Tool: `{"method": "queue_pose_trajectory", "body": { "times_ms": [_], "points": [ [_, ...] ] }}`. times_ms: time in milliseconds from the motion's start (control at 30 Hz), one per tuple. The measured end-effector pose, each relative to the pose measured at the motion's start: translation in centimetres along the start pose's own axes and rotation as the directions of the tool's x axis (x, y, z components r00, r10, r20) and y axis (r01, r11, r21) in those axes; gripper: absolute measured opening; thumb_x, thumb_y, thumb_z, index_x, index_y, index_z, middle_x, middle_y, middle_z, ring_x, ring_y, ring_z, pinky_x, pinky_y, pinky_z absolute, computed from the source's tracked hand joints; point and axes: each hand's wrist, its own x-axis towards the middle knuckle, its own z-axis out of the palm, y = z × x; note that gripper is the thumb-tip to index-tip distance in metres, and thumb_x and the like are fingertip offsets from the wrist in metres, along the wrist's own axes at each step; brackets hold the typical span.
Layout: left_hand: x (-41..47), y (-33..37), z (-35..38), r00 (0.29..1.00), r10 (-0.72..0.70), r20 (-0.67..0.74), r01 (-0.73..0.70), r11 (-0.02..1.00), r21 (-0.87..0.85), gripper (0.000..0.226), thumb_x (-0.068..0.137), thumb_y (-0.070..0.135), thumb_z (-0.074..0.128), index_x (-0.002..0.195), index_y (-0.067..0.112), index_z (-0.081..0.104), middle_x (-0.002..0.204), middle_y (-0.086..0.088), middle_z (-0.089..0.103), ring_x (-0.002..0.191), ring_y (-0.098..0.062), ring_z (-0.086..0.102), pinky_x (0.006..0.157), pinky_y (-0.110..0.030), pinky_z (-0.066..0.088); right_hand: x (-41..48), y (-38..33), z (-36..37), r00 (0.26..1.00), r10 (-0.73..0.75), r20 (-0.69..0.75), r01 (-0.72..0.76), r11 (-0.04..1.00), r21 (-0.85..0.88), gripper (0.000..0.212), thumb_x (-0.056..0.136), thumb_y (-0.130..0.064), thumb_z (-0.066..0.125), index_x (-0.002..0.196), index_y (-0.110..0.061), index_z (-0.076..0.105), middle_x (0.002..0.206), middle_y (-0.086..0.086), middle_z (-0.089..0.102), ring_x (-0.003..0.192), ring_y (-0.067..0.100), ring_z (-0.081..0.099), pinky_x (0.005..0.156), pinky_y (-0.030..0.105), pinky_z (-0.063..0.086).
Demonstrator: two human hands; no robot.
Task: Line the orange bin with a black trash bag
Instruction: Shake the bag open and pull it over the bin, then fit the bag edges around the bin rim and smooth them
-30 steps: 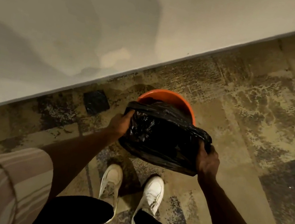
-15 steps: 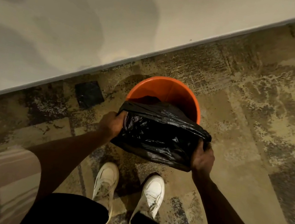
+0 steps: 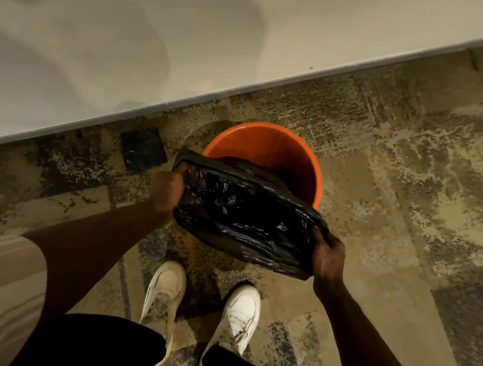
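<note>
An orange bin (image 3: 284, 155) stands upright on the floor close to the wall. A crumpled black trash bag (image 3: 247, 216) is stretched between both hands over the bin's near rim, and part of it hangs down inside. My left hand (image 3: 167, 191) grips the bag's left edge. My right hand (image 3: 329, 256) grips its right edge, lower and nearer to me. The bag hides the near half of the bin.
A pale wall (image 3: 196, 29) with a grey baseboard runs diagonally behind the bin. A small flat black square (image 3: 143, 150) lies on the patterned carpet left of the bin. My two white shoes (image 3: 200, 301) stand just in front of the bin.
The bag has dropped lower and toward me, so more of the bin's orange inside shows. Both hands kept their grip on the bag's edges.
</note>
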Motion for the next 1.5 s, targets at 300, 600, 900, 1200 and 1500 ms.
{"method": "queue_pose_trajectory", "body": {
  "times_ms": [300, 600, 900, 1200, 1500],
  "points": [
    [-0.8, -0.7, 0.3, 0.994, 0.104, -0.020, -0.094, 0.954, 0.286, 0.063, 0.111, 0.043, 0.045, 0.118, -0.017, 0.064, 0.125, -0.042, 0.063, 0.115, -0.055, 0.062, 0.097, -0.057, 0.050, 1.7, 0.0, -0.3, 0.996, 0.035, -0.082, -0.038, 0.999, -0.030, 0.041, 0.106, -0.037, 0.060, 0.120, 0.000, 0.070, 0.121, 0.020, 0.074, 0.114, 0.038, 0.070, 0.105, 0.053, 0.055],
    [0.6, -4.5, 2.4, 0.981, 0.176, -0.079, -0.145, 0.944, 0.297, 0.041, 0.108, 0.035, 0.042, 0.086, 0.006, 0.061, 0.084, -0.017, 0.062, 0.065, -0.025, 0.053, 0.065, -0.039, 0.039, 5.0, 3.5, 0.6, 0.984, -0.128, -0.125, 0.136, 0.989, 0.061, 0.019, 0.107, -0.021, 0.059, 0.091, -0.022, 0.068, 0.093, 0.001, 0.074, 0.096, 0.030, 0.069, 0.088, 0.044, 0.056],
    [4.5, -3.6, 4.1, 0.963, 0.185, -0.195, -0.137, 0.963, 0.233, 0.059, 0.093, 0.064, 0.053, 0.065, 0.012, 0.058, 0.074, -0.011, 0.063, 0.065, -0.030, 0.060, 0.062, -0.038, 0.042, 8.8, 4.2, 2.2, 0.958, -0.196, -0.211, 0.217, 0.973, 0.081, 0.034, 0.102, -0.042, 0.062, 0.103, -0.010, 0.074, 0.101, 0.004, 0.079, 0.093, 0.023, 0.074, 0.080, 0.035, 0.058],
    [6.9, -1.0, 4.7, 0.904, 0.347, -0.249, -0.294, 0.929, 0.225, 0.031, 0.090, 0.037, 0.072, 0.079, 0.009, 0.069, 0.084, -0.012, 0.070, 0.077, -0.030, 0.064, 0.074, -0.042, 0.053, 12.1, 0.5, 1.7, 0.947, -0.224, -0.228, 0.262, 0.952, 0.156, 0.012, 0.078, -0.024, 0.075, 0.079, -0.015, 0.083, 0.082, 0.003, 0.083, 0.070, 0.017, 0.077, 0.060, 0.029, 0.058],
    [10.6, 4.7, 4.3, 0.812, 0.583, -0.017, -0.539, 0.762, 0.360, 0.010, 0.081, 0.015, 0.074, 0.085, 0.007, 0.079, 0.076, -0.006, 0.069, 0.067, -0.020, 0.061, 0.067, -0.037, 0.052, 14.7, -3.6, 1.9, 0.954, -0.261, -0.151, 0.268, 0.963, 0.028, 0.037, 0.071, -0.013, 0.074, 0.099, 0.012, 0.074, 0.075, 0.014, 0.054, 0.060, 0.023, 0.043, 0.048, 0.030, 0.030]
  ]
}}
